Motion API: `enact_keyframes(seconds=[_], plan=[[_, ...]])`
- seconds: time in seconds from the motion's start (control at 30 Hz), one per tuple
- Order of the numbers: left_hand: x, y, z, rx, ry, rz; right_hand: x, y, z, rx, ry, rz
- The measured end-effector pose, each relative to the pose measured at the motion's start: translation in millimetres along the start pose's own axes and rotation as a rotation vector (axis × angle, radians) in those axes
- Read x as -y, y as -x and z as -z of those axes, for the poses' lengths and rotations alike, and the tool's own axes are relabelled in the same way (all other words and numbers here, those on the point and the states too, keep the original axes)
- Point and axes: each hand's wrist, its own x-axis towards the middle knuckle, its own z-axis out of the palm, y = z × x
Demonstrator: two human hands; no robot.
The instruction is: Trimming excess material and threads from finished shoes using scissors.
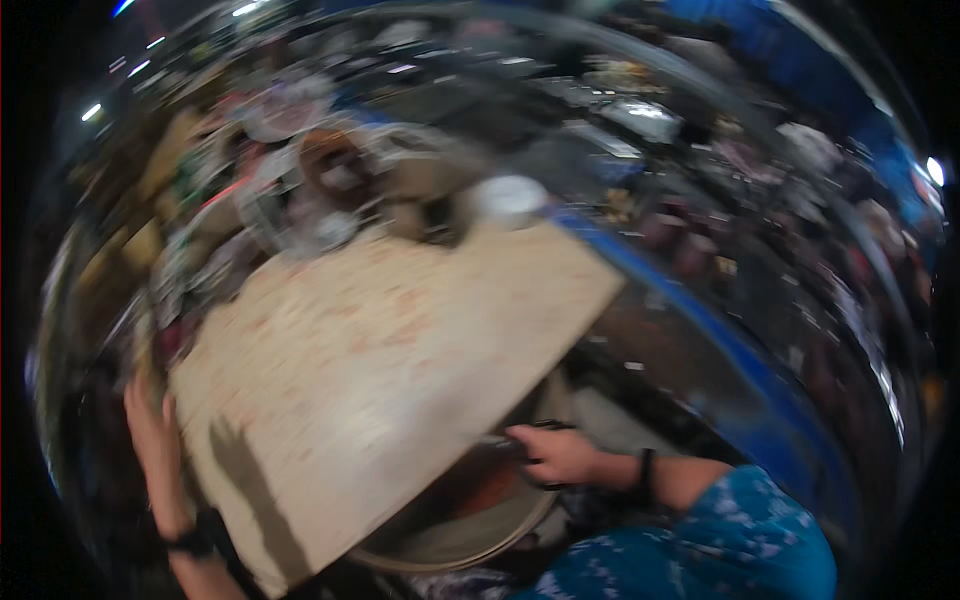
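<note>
A large pale board (370, 400), dusted with whitish and reddish specks, fills the middle of the view. Beside its left edge is my left hand (152, 430), held up with its fingers apart and nothing in it. My right hand (562, 457) is closed around a dark handle (545, 427) near the board's near right edge; blur hides what the handle belongs to. Below that hand, partly under the board, sits a round basin (455, 562) with a light rim and some reddish stuff inside.
Bags and bundles (290, 190) crowd the board's far left side. A white round container (512, 198) stands at its far corner. A long blue edge (690, 315) runs along the right. Farther off lies a blurred jumble of goods under bright lights.
</note>
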Motion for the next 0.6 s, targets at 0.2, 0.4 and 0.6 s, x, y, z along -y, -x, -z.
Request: enact_keyframes(seconds=[0.2, 0.4, 0.6], plan=[[-165.2, 102.7, 4.3, 0.755, 0.517, -0.189, -38.3, 12.4, -20.0, -0.244, 0.099, 0.029], [-246.1, 201.4, 50.8, 1.064, 0.645, -0.363, -43.3, 21.2, -4.7, -0.274, 0.082, 0.064], [-280.3, 282.8, 25.6, 0.967, 0.717, -0.030, -45.5, 31.1, 49.2, -0.136, -0.220, 0.143]])
